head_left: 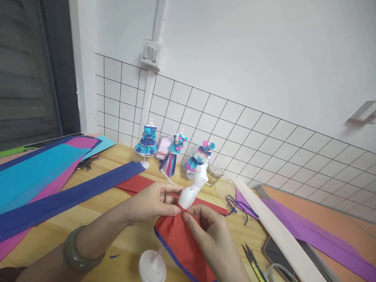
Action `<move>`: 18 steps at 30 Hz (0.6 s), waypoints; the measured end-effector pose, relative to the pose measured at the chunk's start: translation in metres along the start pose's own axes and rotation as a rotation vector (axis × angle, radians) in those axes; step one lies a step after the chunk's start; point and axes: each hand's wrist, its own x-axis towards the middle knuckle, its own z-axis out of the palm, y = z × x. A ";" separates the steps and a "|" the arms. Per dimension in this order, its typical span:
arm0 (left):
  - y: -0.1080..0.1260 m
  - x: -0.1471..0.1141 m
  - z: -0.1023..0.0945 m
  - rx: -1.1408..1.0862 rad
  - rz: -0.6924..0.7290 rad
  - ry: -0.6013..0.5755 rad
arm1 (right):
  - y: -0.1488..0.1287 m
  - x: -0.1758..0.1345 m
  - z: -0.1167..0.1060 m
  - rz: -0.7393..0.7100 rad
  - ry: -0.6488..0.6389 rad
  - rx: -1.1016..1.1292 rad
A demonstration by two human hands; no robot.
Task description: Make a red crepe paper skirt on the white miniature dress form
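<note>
A small white mannequin on a round white stand leans to the right in front of me. Red paper or cloth with a blue edge hangs gathered around its lower body like a skirt. My left hand pinches the gathered top from the left, with some fingers behind the mannequin. My right hand pinches the same top edge from the right, thumb on the front. The two thumbs almost meet there. A green bangle circles my left wrist.
Three dressed mini mannequins stand at the wall grid. Blue and pink sheets lie left, with a dark blue strip. Right are yellow-handled snips, a pale strip, purple strips, a tape roll and a glass jar.
</note>
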 end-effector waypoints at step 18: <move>-0.002 -0.001 0.003 -0.015 -0.013 0.037 | -0.008 0.001 -0.004 0.024 0.024 0.175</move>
